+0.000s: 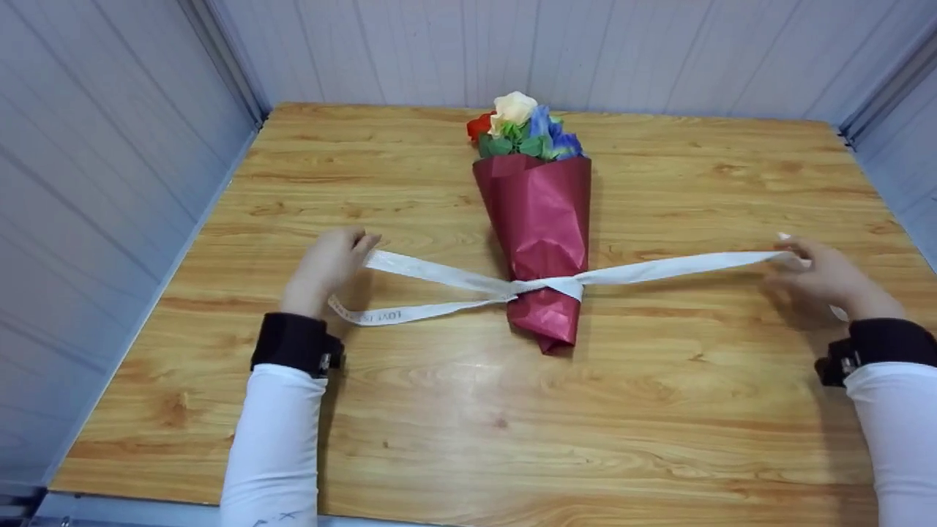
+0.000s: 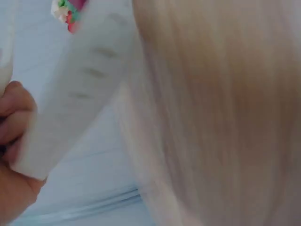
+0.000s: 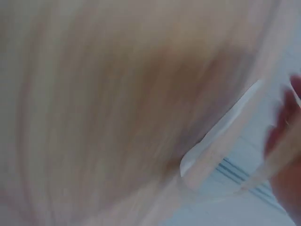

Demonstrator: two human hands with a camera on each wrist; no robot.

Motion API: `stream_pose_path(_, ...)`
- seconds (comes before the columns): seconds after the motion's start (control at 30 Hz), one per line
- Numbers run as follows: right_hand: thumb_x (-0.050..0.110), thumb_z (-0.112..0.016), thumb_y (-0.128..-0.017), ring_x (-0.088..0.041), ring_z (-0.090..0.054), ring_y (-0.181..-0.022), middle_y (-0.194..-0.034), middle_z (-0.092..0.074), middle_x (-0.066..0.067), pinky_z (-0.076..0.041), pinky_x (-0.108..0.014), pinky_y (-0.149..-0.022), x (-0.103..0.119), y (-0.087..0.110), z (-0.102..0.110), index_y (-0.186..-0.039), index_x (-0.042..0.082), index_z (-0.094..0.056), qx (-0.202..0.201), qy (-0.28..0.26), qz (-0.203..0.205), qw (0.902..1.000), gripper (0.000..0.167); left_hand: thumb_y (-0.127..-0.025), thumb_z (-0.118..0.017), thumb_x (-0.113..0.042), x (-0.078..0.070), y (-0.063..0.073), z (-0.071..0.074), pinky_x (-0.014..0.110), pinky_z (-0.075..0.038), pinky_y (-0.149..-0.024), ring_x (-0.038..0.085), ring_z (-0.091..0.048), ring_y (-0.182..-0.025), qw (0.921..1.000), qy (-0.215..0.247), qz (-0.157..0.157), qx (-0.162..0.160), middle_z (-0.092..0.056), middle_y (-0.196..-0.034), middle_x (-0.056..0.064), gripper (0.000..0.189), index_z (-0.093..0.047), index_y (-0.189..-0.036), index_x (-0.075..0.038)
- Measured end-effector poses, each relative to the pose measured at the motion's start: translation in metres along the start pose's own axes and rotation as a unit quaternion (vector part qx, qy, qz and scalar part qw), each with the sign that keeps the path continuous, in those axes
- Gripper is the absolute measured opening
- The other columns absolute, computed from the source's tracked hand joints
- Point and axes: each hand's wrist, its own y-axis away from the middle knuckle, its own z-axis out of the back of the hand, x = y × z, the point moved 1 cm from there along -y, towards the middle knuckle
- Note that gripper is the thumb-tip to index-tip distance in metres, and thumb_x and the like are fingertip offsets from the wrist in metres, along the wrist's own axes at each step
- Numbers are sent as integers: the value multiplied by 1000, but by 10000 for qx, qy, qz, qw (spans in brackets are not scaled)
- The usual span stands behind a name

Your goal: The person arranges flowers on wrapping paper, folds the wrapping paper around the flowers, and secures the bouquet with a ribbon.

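A bouquet wrapped in dark red paper (image 1: pixel 545 205) lies on the table, its white, red and blue flowers (image 1: pixel 516 110) pointing away. White ribbon (image 1: pixel 560 284) circles the narrow lower part of the wrap and crosses over itself there. On the left, my left hand (image 1: pixel 322 271) pinches one stretch of it, drawn out beside the bouquet. A second stretch with printed letters (image 1: pixel 388 316) curves loosely below that hand. Out to the right, my right hand (image 1: pixel 827 274) grips the other stretch, which runs nearly straight from the wrap. Blurred ribbon (image 2: pixel 89 80) passes the left fingers (image 2: pixel 16 113) in the left wrist view.
The wooden table (image 1: pixel 476 439) extends around the bouquet on all sides. Pale panel walls (image 1: pixel 424 51) stand behind it and at both sides. Black wrist bands with small cameras (image 1: pixel 293 344) sit over the white sleeves (image 1: pixel 274 439).
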Motion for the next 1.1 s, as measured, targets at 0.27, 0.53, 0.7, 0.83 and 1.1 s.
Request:
stream_pose_path(0.27,18,-74,-77,-53,-29,-126,-138,-36,-34,-19,-67,-100,87,-23,-49,-137,-5,-40,207,-231,1984,9796,72,-90,-61,-42,-55,-7,-43,53,-34,-105,38,-37,-129,9840,-801,-768,1397,-35,-141,24,65,-39,-142,-11)
stream_pose_path(0.53,9,-65,-87,-40,-50,-106,-109,-61,-19,-32,-56,-89,148,-37,-75,-96,1,-66,-67,188,2547,9668,12,-92,-59,-18,-94,-18,-76,40,-43,-95,27,-56,-103,9581,-998,-2101,1671,-61,-101,12,15,-65,-96,-5)
stream_pose_path(0.7,8,-64,-89,-30,-55,-88,-88,-62,-13,-42,-45,-82,147,-34,-75,-91,0,-61,-5,-300,2433,9695,9,-88,-67,-25,-92,-14,-78,36,-44,-82,18,-50,-86,9527,-652,-2109,2089,-54,-91,4,28,-57,-102,-3)
stream_pose_path(0.83,16,-68,-87,-25,-47,-87,-89,-56,-8,-37,-39,-79,148,-32,-78,-89,3,-62,239,-101,2462,9689,14,-89,-64,-19,-90,-13,-78,37,-44,-84,19,-49,-84,9472,-711,-2448,1946,-53,-86,5,18,-60,-95,-2)
stream_pose_path(1.1,16,-46,-100,-10,-47,-70,-74,-50,-1,-40,-25,-66,138,-29,-70,-93,-2,-53,748,-1601,1074,9784,21,-96,-50,-18,-76,-12,-70,31,-42,-81,16,-50,-83,9556,1084,-1661,2180,-53,-85,0,14,-59,-97,-8)
